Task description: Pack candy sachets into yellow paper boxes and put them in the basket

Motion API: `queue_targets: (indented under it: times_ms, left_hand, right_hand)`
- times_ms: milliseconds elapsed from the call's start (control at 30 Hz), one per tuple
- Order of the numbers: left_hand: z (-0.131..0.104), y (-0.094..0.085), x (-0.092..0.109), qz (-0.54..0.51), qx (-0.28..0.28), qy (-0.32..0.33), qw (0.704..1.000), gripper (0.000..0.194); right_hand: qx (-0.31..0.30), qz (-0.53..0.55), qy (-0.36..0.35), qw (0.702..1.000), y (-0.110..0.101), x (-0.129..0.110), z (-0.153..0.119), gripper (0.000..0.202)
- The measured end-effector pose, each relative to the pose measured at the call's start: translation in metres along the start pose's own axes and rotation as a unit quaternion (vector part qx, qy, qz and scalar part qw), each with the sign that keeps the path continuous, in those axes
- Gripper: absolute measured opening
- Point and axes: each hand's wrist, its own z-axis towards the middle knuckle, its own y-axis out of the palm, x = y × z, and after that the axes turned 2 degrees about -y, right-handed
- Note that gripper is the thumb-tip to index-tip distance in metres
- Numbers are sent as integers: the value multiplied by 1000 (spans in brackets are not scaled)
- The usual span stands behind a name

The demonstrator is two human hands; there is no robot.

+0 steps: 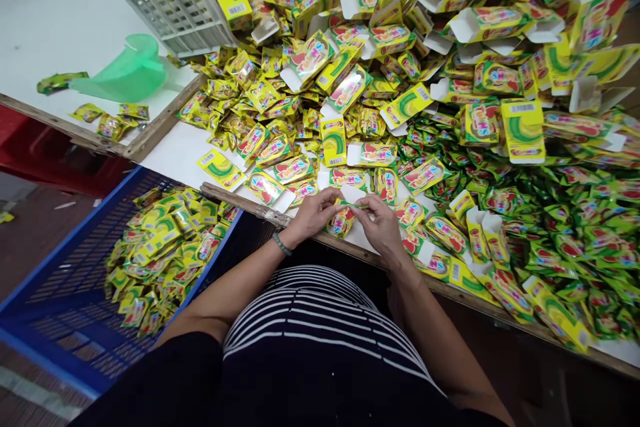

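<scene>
My left hand (314, 213) and my right hand (381, 225) meet at the front edge of the table, both closed with fingertips on one small yellow and green candy box (342, 220). Its white end flap (353, 193) stands up between my fingers. A beaded bracelet (281, 244) is on my left wrist. Just beyond my hands lie more candy boxes (349, 177), several with open white flaps. Yellow candy packets (260, 95) are heaped further back on the left, and green candy packets (540, 207) spread out on the right.
A blue crate (65, 360) at my lower left holds many filled candy boxes. On the white table at the left, a green scoop (131, 73) lies beside a tilted white plastic basket (173, 0). A wooden strip (245, 203) runs along the table edge. Behind it is a red stool (60, 153).
</scene>
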Motion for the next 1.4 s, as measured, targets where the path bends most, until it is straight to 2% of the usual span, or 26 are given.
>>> queue_targets:
  times_ms: [133,233,333,533,733,867,1000,1133,1400]
  left_hand:
    - [0,1,-4,-52,-11,-23,998,34]
    - [-1,1,-5,-131,-12,-53,990,45]
    - [-2,1,-5,-176,-12,-77,981,53]
    - [-2,1,-3,-179,-10,-79,981,51]
    - [-2,0,-1,-174,-15,-78,982,51]
    - [-2,0,-2,-172,-19,-76,982,49]
    - [-2,1,-4,-165,-28,-67,984,48]
    - [-2,2,-5,-160,-29,-67,984,49]
    - [-1,1,-5,-176,-38,-72,981,51]
  right_hand:
    - [-16,2,1,1000,-11,-14,14,32]
    - [-64,-48,-25,996,-16,-22,20,22]
    - [-98,-51,-34,993,-15,-26,23,20]
    - [-83,-149,-78,982,-13,-29,26,15]
    - [-145,-143,-40,978,-18,-25,42,20]
    - [-178,-174,-79,965,-20,-26,39,20]
    - [-159,-213,-117,957,-20,-29,32,21]
    - [-173,-232,-78,954,-22,-29,40,20]
    - [-225,-163,-31,960,-27,-26,61,16]
